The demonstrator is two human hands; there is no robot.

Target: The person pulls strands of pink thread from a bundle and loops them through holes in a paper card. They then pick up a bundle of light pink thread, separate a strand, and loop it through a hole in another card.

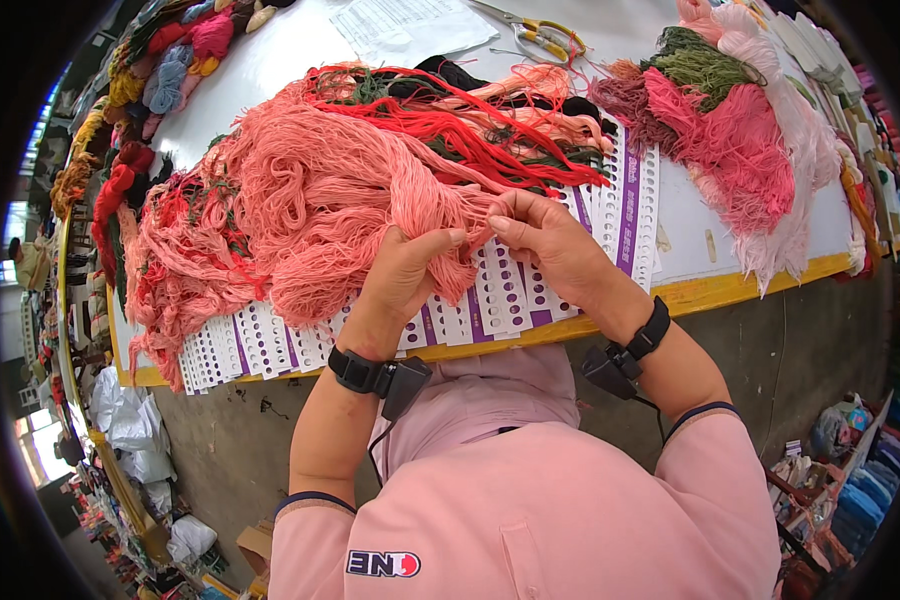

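A big loose heap of salmon-pink yarn (300,200) lies in front of me on the table. My left hand (410,268) is closed on the near right part of this yarn, its thumb lying over the strands. Just to its right, my right hand (535,235) pinches a few pink strands between thumb and fingertips. Under the yarn lie several white and purple cards with punched holes (500,295), spread along the table edge. Red yarn (430,130) with dark green and black strands stretches behind the pink heap.
Pink, green and mauve yarn bundles (735,130) hang over the table at right. Yellow-handled scissors (545,38) and a paper sheet (410,25) lie at the back. Coloured skeins (170,70) line the far left. The table's yellow edge (710,290) runs before me.
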